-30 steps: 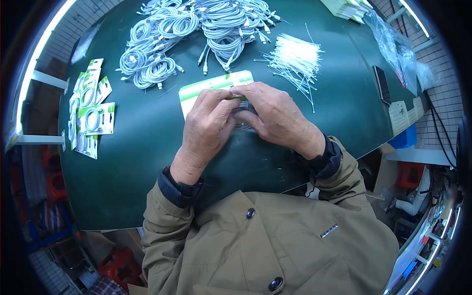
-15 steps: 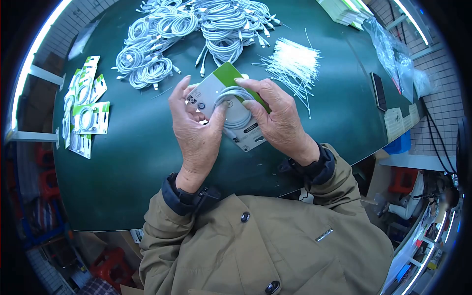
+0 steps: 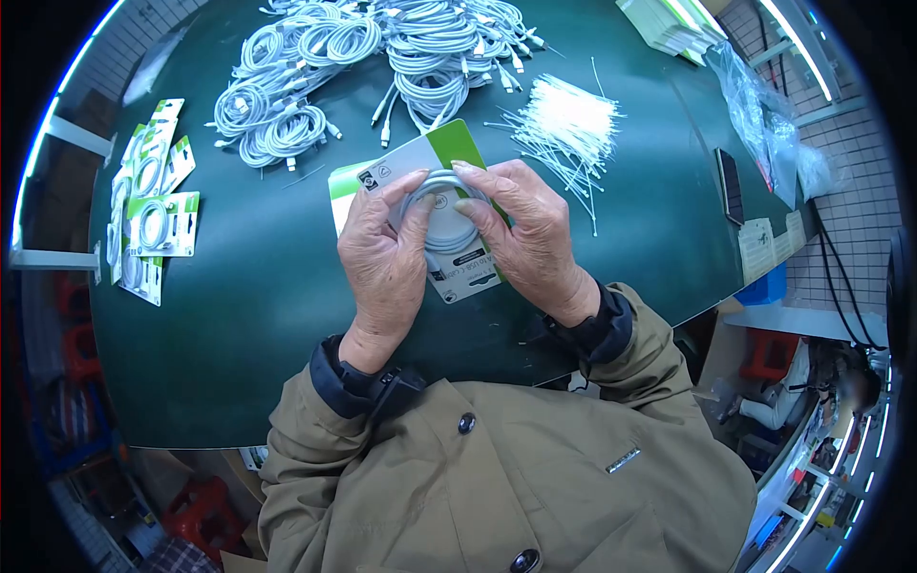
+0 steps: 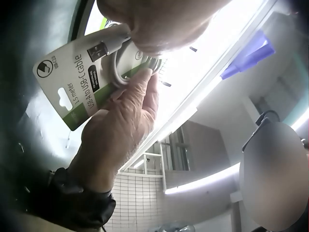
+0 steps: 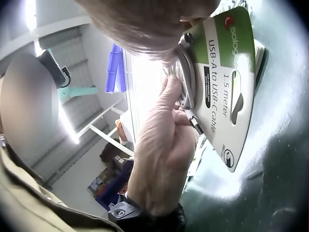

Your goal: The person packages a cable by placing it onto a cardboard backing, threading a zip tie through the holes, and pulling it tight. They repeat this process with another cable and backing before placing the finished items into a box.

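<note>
A coiled grey-white USB cable [image 3: 441, 250] lies flat against a green and white cardboard packaging card [image 3: 470, 283], held up over the table. My left hand [image 3: 385, 258] pinches the coil and card from the left, thumb on the coil. From the right, my right hand [image 3: 535, 234] grips the same coil and card, thumb and forefinger on the rings. Print on the card [image 5: 227, 72] reads "USB-A to USB-C cable" in the right wrist view. A metal plug [image 4: 98, 51] shows beside the coil in the left wrist view. The fingers behind the card are mostly hidden.
Under the hands lie more green and white cards [image 3: 341, 196]. Several carded cables [image 3: 153, 224] are at the left, a heap of coiled cables [image 3: 315, 57] at the back. White cable ties [image 3: 568, 119], a phone [image 3: 729, 186] and clear plastic bags [image 3: 764, 115] sit to the right.
A second ago the hands were close together over the cards on the table. The card with the coil has since come up, turned towards upright, and both hands now press the coil against it.
</note>
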Available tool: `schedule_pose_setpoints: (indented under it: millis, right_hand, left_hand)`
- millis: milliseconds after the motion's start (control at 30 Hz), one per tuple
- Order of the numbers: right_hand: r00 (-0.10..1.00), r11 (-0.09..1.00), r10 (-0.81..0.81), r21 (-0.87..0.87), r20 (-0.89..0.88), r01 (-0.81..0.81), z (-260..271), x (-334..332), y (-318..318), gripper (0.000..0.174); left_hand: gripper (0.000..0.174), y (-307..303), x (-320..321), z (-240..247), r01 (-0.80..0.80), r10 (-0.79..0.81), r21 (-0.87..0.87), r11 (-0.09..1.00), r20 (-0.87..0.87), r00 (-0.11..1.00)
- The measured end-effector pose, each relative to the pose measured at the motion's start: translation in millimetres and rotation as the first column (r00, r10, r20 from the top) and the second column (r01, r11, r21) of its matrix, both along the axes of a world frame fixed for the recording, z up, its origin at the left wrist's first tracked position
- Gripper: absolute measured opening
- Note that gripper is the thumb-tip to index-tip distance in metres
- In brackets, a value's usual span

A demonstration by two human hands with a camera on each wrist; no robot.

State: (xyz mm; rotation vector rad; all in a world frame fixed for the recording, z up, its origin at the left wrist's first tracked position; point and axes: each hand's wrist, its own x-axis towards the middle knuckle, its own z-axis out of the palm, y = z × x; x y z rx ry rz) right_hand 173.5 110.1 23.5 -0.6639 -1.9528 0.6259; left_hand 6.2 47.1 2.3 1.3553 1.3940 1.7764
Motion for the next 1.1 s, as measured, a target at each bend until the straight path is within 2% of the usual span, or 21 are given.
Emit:
schedule_pose_setpoints:
  millis: [67, 167, 267, 367, 467, 567, 667, 767, 933, 1000, 1100]
  right_hand:
    - [1.000, 1.000, 0.001, -0.004, 0.007, -0.001, -2, -1, 1, 0.039]
    - [0.999, 0.999, 0.033, -0.030, 0.028, -0.032, -2, 1, 3, 0.038]
    - [0.998, 0.997, 0.055, -0.058, 0.044, -0.052, -1, 1, 4, 0.037]
    - [0.996, 0.992, 0.062, -0.112, 0.057, -0.055, 0, 0, 3, 0.034]
    - [0.994, 0.985, 0.082, -0.160, 0.074, -0.070, 0, 1, 3, 0.033]
    - [0.994, 0.977, 0.089, -0.201, 0.058, -0.076, -2, 1, 3, 0.033]
    - [0.996, 0.975, 0.074, -0.214, 0.056, -0.061, -5, 4, 4, 0.034]
    - [0.997, 0.985, 0.058, -0.163, 0.048, -0.049, -6, 2, 3, 0.032]
    - [0.998, 0.992, 0.040, -0.123, 0.046, -0.034, -4, 2, -1, 0.029]
    - [0.998, 0.991, 0.059, -0.117, 0.002, -0.058, -5, 2, 0, 0.028]
    - [0.997, 0.996, 0.060, -0.071, 0.053, -0.056, -1, 4, -2, 0.028]
  left_hand:
    - [0.028, -2, 4, 5, -0.039, 0.038, -0.025, 0.999, -0.042, 0.998]
    - [0.026, 0, 9, 1, -0.050, 0.050, 0.008, 0.999, 0.060, 0.997]
    - [0.028, 1, 7, -6, -0.031, 0.029, 0.034, 0.999, 0.052, 0.998]
    - [0.028, 0, 8, -9, -0.015, 0.013, 0.016, 1.000, 0.131, 0.991]
    - [0.032, 0, 4, -6, 0.006, -0.007, 0.012, 1.000, 0.058, 0.998]
    - [0.037, -1, -7, 7, 0.087, -0.081, 0.022, 0.996, -0.195, 0.977]
    - [0.039, -1, -11, 10, 0.110, -0.111, -0.020, 0.994, -0.246, 0.963]
    - [0.039, -2, -12, 17, 0.089, -0.120, -0.150, 0.985, -0.206, 0.971]
    - [0.039, 2, -14, 11, 0.073, -0.109, -0.154, 0.985, -0.236, 0.966]
    - [0.035, 2, -15, 12, 0.056, -0.100, -0.154, 0.987, -0.299, 0.949]
    - [0.029, 4, -21, 12, 0.053, -0.104, -0.145, 0.988, -0.375, 0.921]
